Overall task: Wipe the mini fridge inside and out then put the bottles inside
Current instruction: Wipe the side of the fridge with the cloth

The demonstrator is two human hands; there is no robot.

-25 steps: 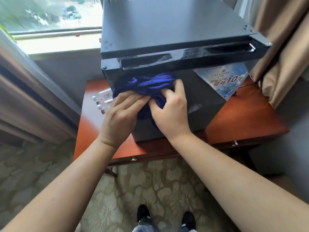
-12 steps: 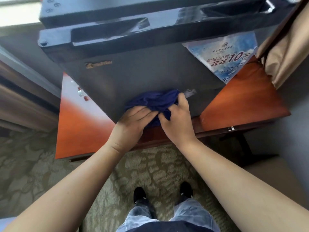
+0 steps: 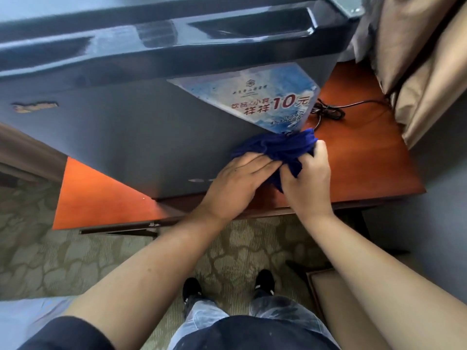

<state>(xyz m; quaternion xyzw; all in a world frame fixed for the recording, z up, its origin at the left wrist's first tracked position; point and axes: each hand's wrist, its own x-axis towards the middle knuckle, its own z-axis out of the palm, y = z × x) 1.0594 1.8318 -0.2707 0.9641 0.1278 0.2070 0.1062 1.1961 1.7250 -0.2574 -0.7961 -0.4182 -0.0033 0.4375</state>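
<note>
The dark grey mini fridge (image 3: 121, 137) stands on a reddish wooden table (image 3: 101, 195), its door closed. A bunched dark blue cloth (image 3: 280, 147) is pressed against the door's lower right corner, just under a blue paper sticker (image 3: 257, 97). My left hand (image 3: 237, 183) lies flat over the cloth's left part. My right hand (image 3: 307, 180) grips the cloth's right part at the fridge's corner. No bottles are in view.
A black power cord (image 3: 331, 111) lies on the table right of the fridge. Beige curtains (image 3: 414, 61) hang at the right. Patterned carpet (image 3: 75, 258) lies below, with my feet (image 3: 227, 286) close to the table's front edge.
Both hands have slid the cloth from the upper left of the door down, then right to its lower right corner. My head has dropped closer, and the bottles have left the view.
</note>
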